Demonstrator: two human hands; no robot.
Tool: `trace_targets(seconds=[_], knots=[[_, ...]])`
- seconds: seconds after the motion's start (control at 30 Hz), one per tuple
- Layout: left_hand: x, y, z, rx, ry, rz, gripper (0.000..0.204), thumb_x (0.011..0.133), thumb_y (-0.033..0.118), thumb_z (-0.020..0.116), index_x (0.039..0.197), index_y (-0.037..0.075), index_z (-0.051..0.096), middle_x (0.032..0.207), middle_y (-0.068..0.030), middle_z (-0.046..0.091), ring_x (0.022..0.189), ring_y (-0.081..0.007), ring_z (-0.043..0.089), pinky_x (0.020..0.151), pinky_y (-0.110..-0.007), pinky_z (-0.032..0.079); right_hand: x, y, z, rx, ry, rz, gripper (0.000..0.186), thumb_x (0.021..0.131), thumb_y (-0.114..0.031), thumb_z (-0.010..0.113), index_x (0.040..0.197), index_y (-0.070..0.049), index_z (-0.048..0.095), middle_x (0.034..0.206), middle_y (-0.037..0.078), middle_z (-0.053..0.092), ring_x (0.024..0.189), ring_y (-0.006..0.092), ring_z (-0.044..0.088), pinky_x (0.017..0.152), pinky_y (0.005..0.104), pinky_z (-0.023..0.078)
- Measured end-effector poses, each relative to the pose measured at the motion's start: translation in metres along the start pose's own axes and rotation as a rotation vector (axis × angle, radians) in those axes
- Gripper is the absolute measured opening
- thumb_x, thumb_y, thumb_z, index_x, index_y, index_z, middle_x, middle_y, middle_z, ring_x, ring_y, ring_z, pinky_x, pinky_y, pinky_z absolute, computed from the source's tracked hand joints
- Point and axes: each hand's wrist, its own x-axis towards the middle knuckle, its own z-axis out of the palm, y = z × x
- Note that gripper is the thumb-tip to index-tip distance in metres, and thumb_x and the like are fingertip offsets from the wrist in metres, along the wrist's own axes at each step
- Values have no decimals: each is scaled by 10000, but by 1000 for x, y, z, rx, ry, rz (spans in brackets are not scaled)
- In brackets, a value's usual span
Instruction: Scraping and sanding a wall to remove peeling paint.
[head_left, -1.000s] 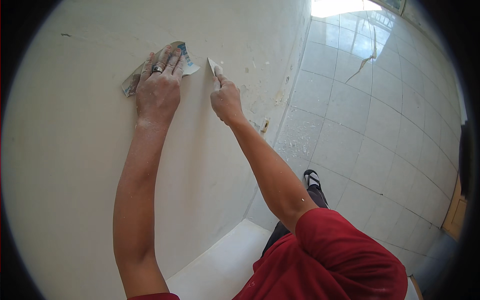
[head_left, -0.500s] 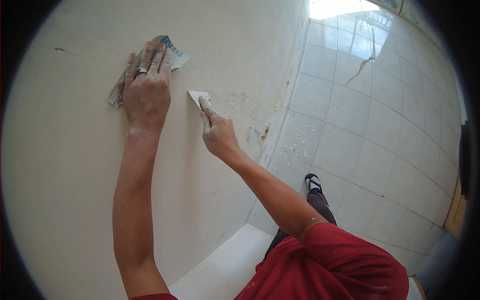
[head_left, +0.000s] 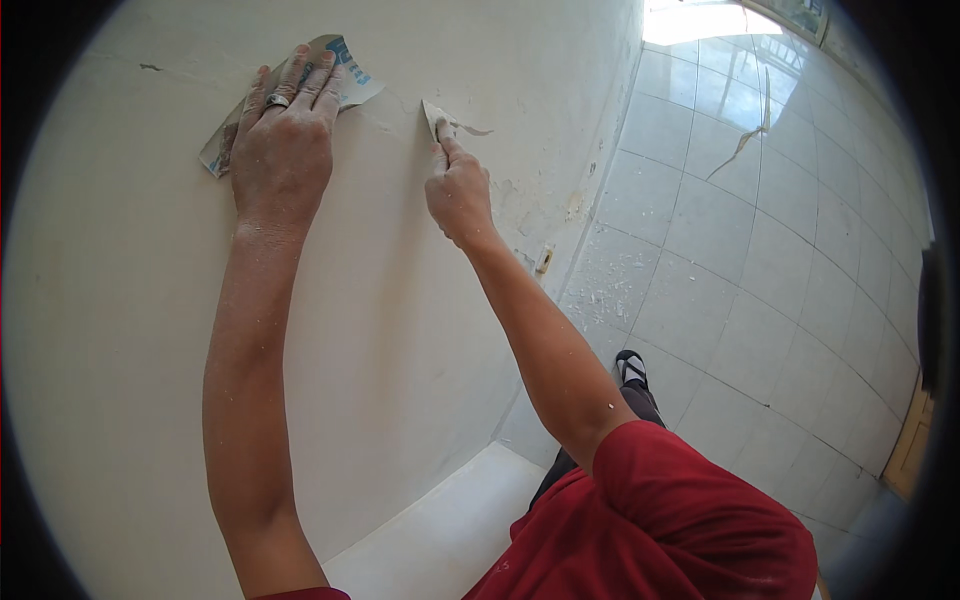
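My left hand (head_left: 283,142), with a ring on one finger, lies flat on a sheet of sandpaper (head_left: 345,72) and presses it against the white wall (head_left: 130,330). To its right, my right hand (head_left: 458,192) grips a small putty knife (head_left: 436,120) whose blade touches the wall beside a thin crack. Fresh white filler streaks the wall just right of the blade. Both forearms are dusted with white specks.
Rough filler patches (head_left: 520,200) mark the wall lower right of my right hand. A small wall outlet (head_left: 544,259) sits near the base. White debris (head_left: 610,295) lies on the grey tiled floor (head_left: 760,250). My sandalled foot (head_left: 630,368) stands by the wall.
My right hand has moved the putty knife up along the wall from a lower spot. My left hand with the sandpaper stays in about the same place.
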Motion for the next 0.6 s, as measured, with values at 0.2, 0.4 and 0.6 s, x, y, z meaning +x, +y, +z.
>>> trace_targets(seconds=[0.2,0.4,0.6], knots=[[-7,-1,5,-20,-25,9,397,978,134,477,1351,186,605,1436,63,551,1399,-110,422,1210,-364,292,-49,17,10,-81,-99,-44,433,1010,-180,454,1427,-69,495,927,351,625,850,489,642,776,496,480],[3,2,0,14,14,12,386,981,130,471,1335,178,619,1434,64,553,1397,-112,426,1207,-365,296,14,10,-6,-24,97,-47,430,1008,-190,463,1423,-87,505,984,342,640,867,491,645,784,467,499],[0,2,-1,-8,-39,16,407,980,114,465,1359,183,598,1463,62,523,1412,-116,404,1212,-361,291,-40,64,18,-92,84,-230,411,1031,-218,447,1428,-140,523,830,264,674,548,298,600,572,402,502]])
